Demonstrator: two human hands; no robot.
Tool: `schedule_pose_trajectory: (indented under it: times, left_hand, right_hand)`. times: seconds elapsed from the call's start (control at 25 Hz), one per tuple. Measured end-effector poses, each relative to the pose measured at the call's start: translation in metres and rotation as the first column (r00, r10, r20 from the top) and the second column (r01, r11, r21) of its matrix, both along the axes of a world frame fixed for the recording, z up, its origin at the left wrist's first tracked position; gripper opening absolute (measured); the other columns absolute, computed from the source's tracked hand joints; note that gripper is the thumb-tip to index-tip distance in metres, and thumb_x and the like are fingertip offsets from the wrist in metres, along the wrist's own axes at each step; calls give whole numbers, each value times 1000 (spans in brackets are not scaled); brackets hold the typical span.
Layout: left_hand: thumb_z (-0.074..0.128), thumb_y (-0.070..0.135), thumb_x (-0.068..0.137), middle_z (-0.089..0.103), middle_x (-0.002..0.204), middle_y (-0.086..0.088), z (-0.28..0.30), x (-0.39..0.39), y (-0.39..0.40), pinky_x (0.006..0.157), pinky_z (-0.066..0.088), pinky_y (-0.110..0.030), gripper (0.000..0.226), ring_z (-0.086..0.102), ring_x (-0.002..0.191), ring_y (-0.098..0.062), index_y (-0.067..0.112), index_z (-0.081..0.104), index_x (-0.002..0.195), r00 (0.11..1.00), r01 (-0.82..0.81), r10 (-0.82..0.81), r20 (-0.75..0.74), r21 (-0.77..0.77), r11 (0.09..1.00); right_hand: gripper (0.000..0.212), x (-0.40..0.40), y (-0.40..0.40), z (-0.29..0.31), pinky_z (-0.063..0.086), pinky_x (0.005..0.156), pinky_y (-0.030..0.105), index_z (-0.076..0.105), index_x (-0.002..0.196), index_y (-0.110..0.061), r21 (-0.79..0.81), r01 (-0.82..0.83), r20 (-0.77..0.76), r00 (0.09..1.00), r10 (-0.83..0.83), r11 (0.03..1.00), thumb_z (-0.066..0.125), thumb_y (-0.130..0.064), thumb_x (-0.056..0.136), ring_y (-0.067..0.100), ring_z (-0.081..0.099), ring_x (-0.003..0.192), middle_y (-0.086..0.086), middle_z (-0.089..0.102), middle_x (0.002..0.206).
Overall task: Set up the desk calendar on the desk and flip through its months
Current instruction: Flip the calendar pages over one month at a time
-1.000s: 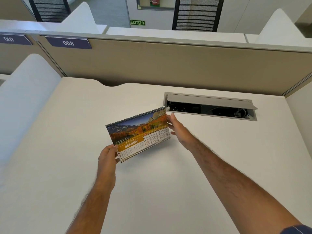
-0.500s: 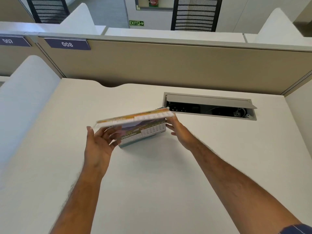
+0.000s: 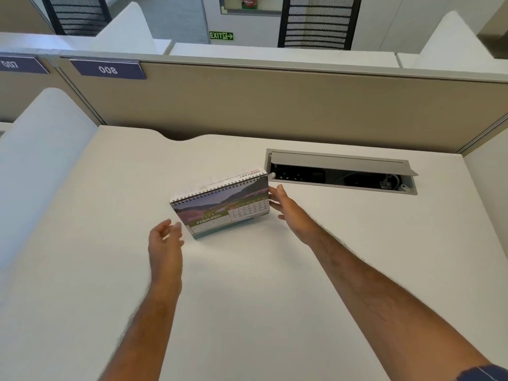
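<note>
Calendar [image 3: 222,209] stands on the desk [image 3: 247,298], showing February. Right hand [image 3: 288,213], fingers loosely spread, touches its right edge. Left hand [image 3: 165,243], open and blurred, sits just off the lower-left corner. The January page, mid-flip before, has gone over.

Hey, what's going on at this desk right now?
A person is going through a desk calendar that stands on a white desk. It shows February. The right hand steadies its right edge, while the left hand hovers open just off its lower left corner, not holding anything. Behind the calendar, a cable hatch in the desk is open.
</note>
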State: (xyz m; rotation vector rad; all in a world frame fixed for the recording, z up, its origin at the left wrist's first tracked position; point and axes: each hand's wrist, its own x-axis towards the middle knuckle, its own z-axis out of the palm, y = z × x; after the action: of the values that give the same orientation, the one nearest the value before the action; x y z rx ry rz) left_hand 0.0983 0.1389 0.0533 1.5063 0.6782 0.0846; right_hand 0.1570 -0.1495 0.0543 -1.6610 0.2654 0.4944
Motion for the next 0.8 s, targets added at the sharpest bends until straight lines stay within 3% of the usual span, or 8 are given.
schedule_pose_trajectory:
  times: [0.12, 0.28, 0.36, 0.44, 0.56, 0.8]
  left_hand:
    - [66, 30, 106, 49, 164, -1, -15, -12, -10, 122, 40, -48, 60, 50, 146, -22, 23, 43, 161, 964, 201, -194, -182, 23, 979]
    - [66, 35, 106, 47, 165, -3, -19, -17, -21, 116, 41, -45, 62, 42, 153, -22, 29, 43, 164, 953, 252, -229, -198, 97, 963]
    - [69, 36, 104, 57, 157, -5, -17, -18, -22, 107, 49, -42, 52, 50, 146, -26, 25, 55, 152, 966, 191, -158, -204, 154, 969]
    - [72, 34, 102, 73, 131, -4, -18, -18, -19, 85, 57, -29, 26, 65, 128, -28, 21, 68, 124, 983, 108, -72, -168, 218, 970]
    - [72, 33, 102, 75, 95, 8, -18, -18, -11, 67, 53, -18, 10, 74, 103, -23, 25, 74, 95, 990, 86, -47, -134, 307, 948]
    - [76, 32, 100, 79, 96, 9, -17, -22, -7, 72, 59, -22, 11, 76, 97, -20, 24, 81, 104, 993, 45, -15, -119, 258, 965]
  right_hand:
    - [55, -1, 2, 1, 23, 127, 55, 44, 149, -46, 1, -10, 7, 1000, 10, 1000, 9, -60, 109, 12, 43, 143, -12, 50, 150]
    - [46, -1, 3, 2, 20, 128, 53, 46, 137, -52, 3, -19, 16, 1000, 19, 1000, 8, -58, 110, 8, 44, 134, -14, 52, 143]
    - [45, -2, 3, 2, 20, 128, 53, 45, 136, -53, 1, -19, 18, 1000, 19, 1000, 8, -57, 111, 7, 44, 134, -15, 51, 143]
    - [45, -3, 3, 3, 20, 128, 53, 45, 137, -53, 5, -17, 19, 1000, 17, 1000, 8, -57, 110, 7, 44, 134, -16, 51, 143]
    - [48, -3, 3, 3, 21, 127, 53, 46, 139, -52, 1, -19, 18, 1000, 19, 1000, 8, -58, 110, 8, 44, 134, -15, 51, 143]
    - [52, -3, 2, 2, 20, 127, 54, 45, 145, -50, 4, -20, 16, 1000, 20, 1000, 7, -58, 110, 8, 43, 136, -15, 51, 145]
